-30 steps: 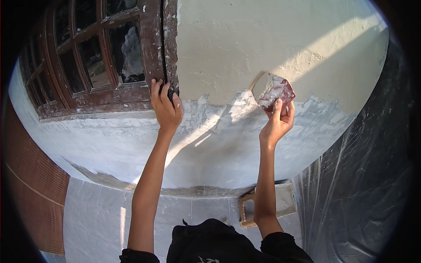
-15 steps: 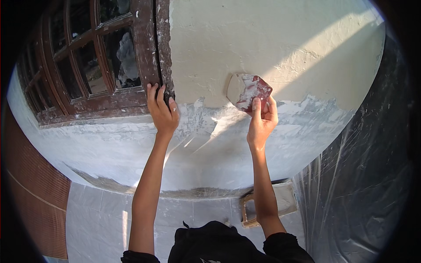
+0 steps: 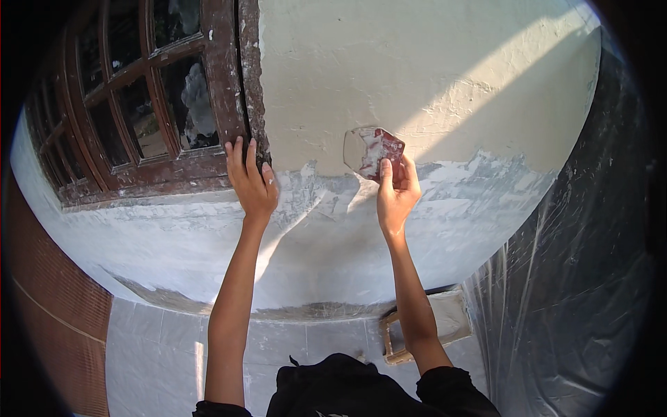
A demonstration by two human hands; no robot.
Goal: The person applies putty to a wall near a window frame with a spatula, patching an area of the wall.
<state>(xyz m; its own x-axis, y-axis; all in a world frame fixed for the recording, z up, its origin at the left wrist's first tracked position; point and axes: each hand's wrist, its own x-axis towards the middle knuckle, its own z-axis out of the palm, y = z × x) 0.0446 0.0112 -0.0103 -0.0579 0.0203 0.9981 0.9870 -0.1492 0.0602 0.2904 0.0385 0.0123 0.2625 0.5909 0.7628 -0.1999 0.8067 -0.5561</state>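
Observation:
In my right hand is a flat red filler spreader, pinched between thumb and fingers. Pale filler coats its left part, and it lies close against the wall. Whether its edge touches the wall I cannot tell. The wall's upper part wears a cream coat with ridges; below a ragged border it is whitish and patchy. My left hand rests with fingers spread on the lower corner of the brown wooden window frame. White specks mark its fingertips.
At the wall's foot on the right stands a shallow tray with a wooden-looking edge, partly behind my right forearm. Clear plastic sheeting hangs along the right. Grey tiles cover the floor, and a brown ribbed mat lies left.
My right hand and the spreader have shifted left and slightly down along the wall. The left hand stays on the window frame; the view has moved a little.

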